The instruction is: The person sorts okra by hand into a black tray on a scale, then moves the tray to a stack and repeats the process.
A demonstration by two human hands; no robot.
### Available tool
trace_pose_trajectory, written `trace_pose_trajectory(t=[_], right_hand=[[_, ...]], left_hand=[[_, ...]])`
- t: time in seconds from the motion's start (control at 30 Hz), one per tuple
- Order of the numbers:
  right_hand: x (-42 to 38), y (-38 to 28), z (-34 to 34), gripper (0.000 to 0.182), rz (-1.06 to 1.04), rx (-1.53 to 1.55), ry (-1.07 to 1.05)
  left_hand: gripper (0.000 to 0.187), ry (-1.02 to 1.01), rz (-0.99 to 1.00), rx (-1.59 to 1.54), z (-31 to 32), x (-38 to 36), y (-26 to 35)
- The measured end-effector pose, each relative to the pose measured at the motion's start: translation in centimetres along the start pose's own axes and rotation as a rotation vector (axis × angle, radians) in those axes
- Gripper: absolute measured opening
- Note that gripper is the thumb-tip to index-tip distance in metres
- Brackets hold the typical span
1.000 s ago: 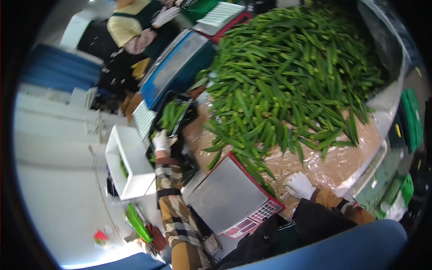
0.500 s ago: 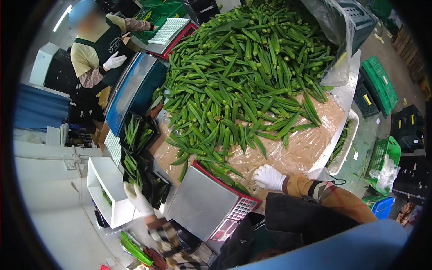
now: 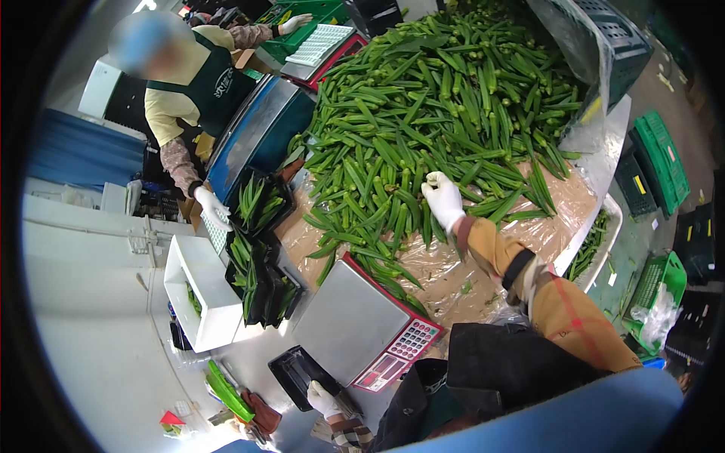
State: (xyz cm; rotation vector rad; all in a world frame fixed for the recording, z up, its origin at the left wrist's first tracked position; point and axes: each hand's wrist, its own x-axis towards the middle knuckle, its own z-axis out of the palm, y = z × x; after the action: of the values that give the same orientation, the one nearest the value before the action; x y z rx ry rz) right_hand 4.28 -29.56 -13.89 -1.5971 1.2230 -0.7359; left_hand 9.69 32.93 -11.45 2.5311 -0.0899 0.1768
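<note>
My left hand [image 3: 323, 399], in a white glove, is closed on the near edge of an empty black tray [image 3: 288, 371] beside the scale. My right hand [image 3: 444, 199], also gloved, is at the front of the heap of okra [image 3: 423, 113], its fingers curled in; whether an okra is between them is hidden. The scale [image 3: 349, 321] has a bare metal plate and a red-edged keypad, and stands between my hands. Black trays filled with okra [image 3: 253, 279] stand left of the scale.
Across the table a co-worker in a dark apron [image 3: 215, 83] reaches a gloved hand [image 3: 213, 209] toward the filled trays. A white box [image 3: 204, 294] stands at the left. A second scale [image 3: 321, 49] is at the back. Green crates [image 3: 658, 162] sit on the floor at right.
My left hand has left the filled trays, come back toward me and taken hold of an empty tray. My right hand has moved forward to the okra. The co-worker's arms have spread apart.
</note>
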Motion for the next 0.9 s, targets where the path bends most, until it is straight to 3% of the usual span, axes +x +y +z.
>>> trace_pose_trajectory(t=[0.03, 0.1, 0.23, 0.3, 0.33, 0.37, 0.47, 0.5, 0.57, 0.63, 0.7, 0.77, 0.87, 0.9], right_hand=[[1.6, -0.4, 0.6, 0.043, 0.148, -0.060, -0.109], [2.4, -1.3, 1.6, 0.051, 0.125, -0.332, -0.060], [3.6, -1.7, 1.2, 0.053, 0.161, -0.170, -0.182], [2.5, -3.4, -0.3, 0.051, 0.172, -0.234, -0.073], [2.0, -2.6, -0.2, 0.046, -0.006, -0.266, 0.044], [1.2, -2.6, -0.5, 0.045, -0.069, -0.268, 0.024], [-1.0, -3.8, -1.5, 0.036, -0.232, -0.336, -0.079], [-1.5, -4.3, -1.6, 0.040, -0.227, -0.463, -0.202], [-2.3, -3.2, 0.0, 0.046, -0.312, -0.560, -0.214], [-2.1, -2.5, 0.7, 0.052, -0.215, -0.437, -0.287], [-1.9, -2.2, 0.6, 0.053, -0.153, -0.332, -0.307], [-2.1, -1.6, 0.1, 0.049, -0.164, -0.096, -0.321], [-2.1, 1.5, -2.1, 0.043, -0.123, 0.344, -0.318], [-2.7, -0.5, -6.2, 0.038, -0.113, 0.339, -0.421]], left_hand=[[0.035, -0.054, -0.097, -0.023, -0.4, 0.4, 0.2], [0.031, -0.067, -0.224, -0.158, -0.5, 0.8, -0.3], [0.028, 0.078, -0.388, -0.508, -0.8, 0.8, -0.8], [0.029, 0.218, -0.451, -0.633, -1.4, 1.0, 1.5], [0.028, 0.328, -0.463, -0.692, -1.7, 1.0, 4.3], [0.028, 0.437, -0.476, -0.750, -1.8, 1.0, 5.7], [0.031, 0.558, -0.238, -0.238, -2.4, 1.0, 7.5], [0.031, 0.570, -0.146, -0.106, -2.6, 0.9, 9.5], [0.024, 0.487, 0.049, 0.005, -1.8, 0.4, 11.3], [0.021, 0.296, 0.248, -0.024, -0.3, -0.7, 14.5], [0.017, 0.130, 0.318, -0.111, 1.8, -2.4, 16.9], [0.019, -0.063, 0.539, 0.175, 2.3, -3.6, 18.3], [0.023, -0.127, 0.515, 0.136, 3.2, -5.8, 19.9], [0.023, -0.146, 0.556, 0.135, 3.2, -6.1, 20.4]])
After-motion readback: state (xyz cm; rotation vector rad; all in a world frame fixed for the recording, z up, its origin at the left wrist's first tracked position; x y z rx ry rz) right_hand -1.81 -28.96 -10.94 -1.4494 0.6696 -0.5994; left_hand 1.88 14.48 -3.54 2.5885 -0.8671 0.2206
